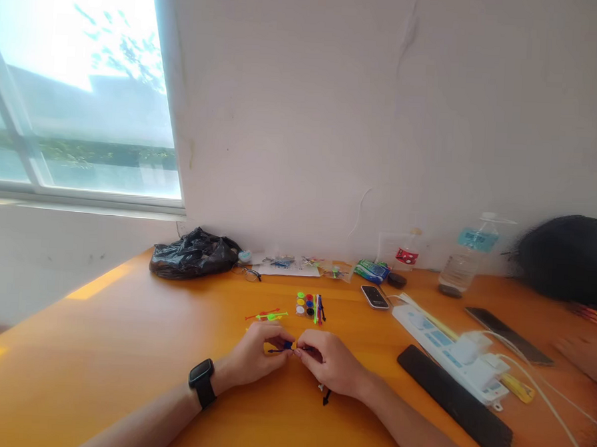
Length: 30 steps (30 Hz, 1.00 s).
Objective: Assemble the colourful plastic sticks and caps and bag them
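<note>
My left hand [262,350], with a black watch [202,380] on its wrist, pinches a small dark blue piece [287,345]. A thin black arrow-tipped stick [274,351] pokes out below its fingers. Fingertip to fingertip with it, my right hand [332,363] is closed in a pinch on a thin dark piece, mostly hidden by the fingers. Under the right palm, a black arrow-shaped piece [326,398] sticks out. Beyond my hands lie green and red arrow-tipped sticks [268,314], a block of coloured round pieces [305,304] and more coloured sticks [319,308].
A black plastic bag [197,253], glasses [250,273] and small packets [337,271] line the wall. To the right are a phone [375,297], a power strip [430,334] with cables, a black slab [454,402], a water bottle [461,259] and another person's hand [584,355].
</note>
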Each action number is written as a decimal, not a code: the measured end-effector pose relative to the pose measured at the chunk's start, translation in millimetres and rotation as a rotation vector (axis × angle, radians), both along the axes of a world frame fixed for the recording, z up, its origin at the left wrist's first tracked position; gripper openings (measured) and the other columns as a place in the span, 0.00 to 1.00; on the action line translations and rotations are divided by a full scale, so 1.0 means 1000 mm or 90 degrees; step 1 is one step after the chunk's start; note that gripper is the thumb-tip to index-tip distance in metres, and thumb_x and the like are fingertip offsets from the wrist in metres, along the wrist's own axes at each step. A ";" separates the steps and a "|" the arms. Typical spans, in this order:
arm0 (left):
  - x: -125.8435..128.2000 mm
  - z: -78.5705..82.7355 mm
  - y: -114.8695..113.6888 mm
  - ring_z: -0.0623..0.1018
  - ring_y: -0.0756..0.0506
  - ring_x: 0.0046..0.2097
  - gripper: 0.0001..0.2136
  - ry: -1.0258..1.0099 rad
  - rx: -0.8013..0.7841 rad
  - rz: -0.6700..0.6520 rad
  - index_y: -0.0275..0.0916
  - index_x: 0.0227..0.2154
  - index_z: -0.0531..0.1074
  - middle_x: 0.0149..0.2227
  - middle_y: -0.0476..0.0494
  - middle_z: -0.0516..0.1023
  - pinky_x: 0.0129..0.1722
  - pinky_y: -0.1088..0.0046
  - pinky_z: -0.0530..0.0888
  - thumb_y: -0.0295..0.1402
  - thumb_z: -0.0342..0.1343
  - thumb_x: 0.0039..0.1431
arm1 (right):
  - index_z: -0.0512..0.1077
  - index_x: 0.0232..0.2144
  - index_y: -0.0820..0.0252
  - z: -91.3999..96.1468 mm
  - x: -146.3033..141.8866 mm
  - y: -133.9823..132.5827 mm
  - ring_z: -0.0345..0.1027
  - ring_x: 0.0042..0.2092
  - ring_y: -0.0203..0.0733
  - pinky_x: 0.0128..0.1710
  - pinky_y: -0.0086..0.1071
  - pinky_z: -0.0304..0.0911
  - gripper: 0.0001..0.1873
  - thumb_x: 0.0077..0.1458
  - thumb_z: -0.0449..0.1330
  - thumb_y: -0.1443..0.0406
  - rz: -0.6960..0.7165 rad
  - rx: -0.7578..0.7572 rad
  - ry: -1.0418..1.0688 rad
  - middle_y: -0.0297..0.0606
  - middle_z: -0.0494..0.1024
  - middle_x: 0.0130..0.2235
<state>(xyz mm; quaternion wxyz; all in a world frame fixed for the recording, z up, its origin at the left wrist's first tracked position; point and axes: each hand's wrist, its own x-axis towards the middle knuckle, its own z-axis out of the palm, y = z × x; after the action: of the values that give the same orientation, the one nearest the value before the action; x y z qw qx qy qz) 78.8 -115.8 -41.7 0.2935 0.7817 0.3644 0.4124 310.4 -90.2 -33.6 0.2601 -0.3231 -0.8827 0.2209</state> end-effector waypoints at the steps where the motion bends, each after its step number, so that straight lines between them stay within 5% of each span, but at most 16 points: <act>1: 0.000 0.000 0.000 0.82 0.44 0.39 0.11 -0.001 0.002 -0.003 0.36 0.41 0.83 0.38 0.41 0.84 0.41 0.71 0.80 0.25 0.60 0.55 | 0.74 0.33 0.57 0.000 0.000 0.000 0.63 0.31 0.38 0.31 0.30 0.55 0.10 0.66 0.58 0.62 0.007 -0.003 -0.002 0.34 0.75 0.31; 30: 0.000 0.001 0.000 0.80 0.45 0.38 0.10 0.008 0.021 -0.005 0.38 0.41 0.82 0.38 0.42 0.83 0.40 0.72 0.78 0.26 0.58 0.59 | 0.77 0.43 0.54 0.004 0.001 -0.002 0.71 0.39 0.42 0.41 0.33 0.65 0.13 0.72 0.52 0.61 0.051 0.016 0.038 0.39 0.79 0.39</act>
<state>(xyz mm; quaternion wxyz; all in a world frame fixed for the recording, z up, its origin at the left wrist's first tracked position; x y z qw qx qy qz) 78.6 -115.7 -40.3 0.2796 0.7907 0.3562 0.4120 311.1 -92.5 -29.6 0.2816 -0.2770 -0.8896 0.2294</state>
